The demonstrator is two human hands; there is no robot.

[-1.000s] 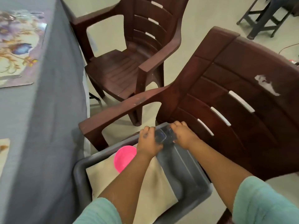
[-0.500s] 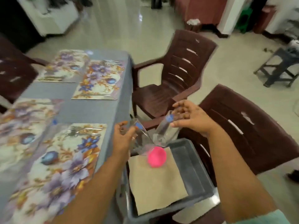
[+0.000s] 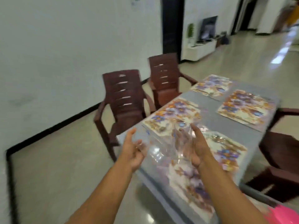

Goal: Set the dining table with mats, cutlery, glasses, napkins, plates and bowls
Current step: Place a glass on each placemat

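- Glasses: two, clear; one (image 3: pixel 142 143) gripped by left hand (image 3: pixel 131 149), one (image 3: pixel 179 143) by right hand (image 3: pixel 195 147), fingers curled round.
- Floral mats: four; nearest (image 3: pixel 199 172) beneath hands.
- Brown chairs: two (image 3: pixel 124 101) beyond grey table (image 3: pixel 210 120).

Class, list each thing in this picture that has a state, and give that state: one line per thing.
Left hand: grips a clear glass.
Right hand: grips a second clear glass.
Left glass: held above the table edge.
Right glass: held above the table.
Mats: lying flat on the table.
Chairs: unoccupied, beside the table.
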